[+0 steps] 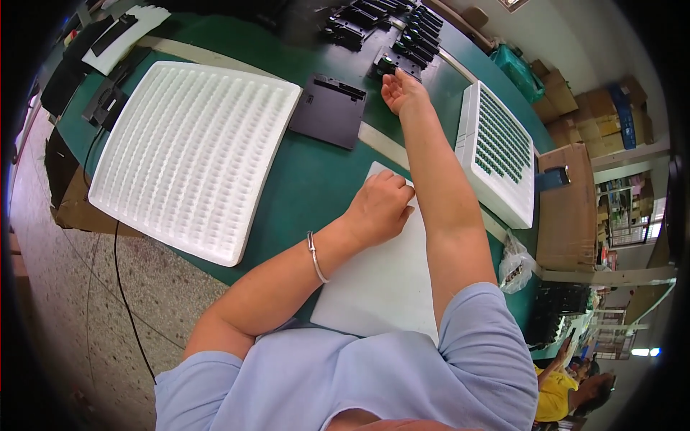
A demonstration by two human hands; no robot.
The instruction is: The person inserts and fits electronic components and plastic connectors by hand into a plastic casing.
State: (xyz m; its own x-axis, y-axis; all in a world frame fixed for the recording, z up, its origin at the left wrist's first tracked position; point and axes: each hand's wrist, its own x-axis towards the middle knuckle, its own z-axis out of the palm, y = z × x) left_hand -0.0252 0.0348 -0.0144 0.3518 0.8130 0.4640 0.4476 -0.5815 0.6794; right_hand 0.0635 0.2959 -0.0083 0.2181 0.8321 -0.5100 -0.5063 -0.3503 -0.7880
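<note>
Black plastic parts (415,44), right hand (402,92) loosely cupped nearby, left hand (379,206) curled over smooth white sheet (381,291)

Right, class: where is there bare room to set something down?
Free: the green tabletop between the dimpled white foam tray and the flat white sheet; also the sheet itself, between left hand and light-blue shirt. Crowded: the far side, where black plastic parts cluster by the right hand.

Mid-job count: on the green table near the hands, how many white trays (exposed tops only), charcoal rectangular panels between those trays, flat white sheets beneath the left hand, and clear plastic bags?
White trays: 2 (left one, right one)
Charcoal rectangular panel: 1
Flat white sheet beneath the left hand: 1
Clear plastic bag: 1
Total: 5
</note>
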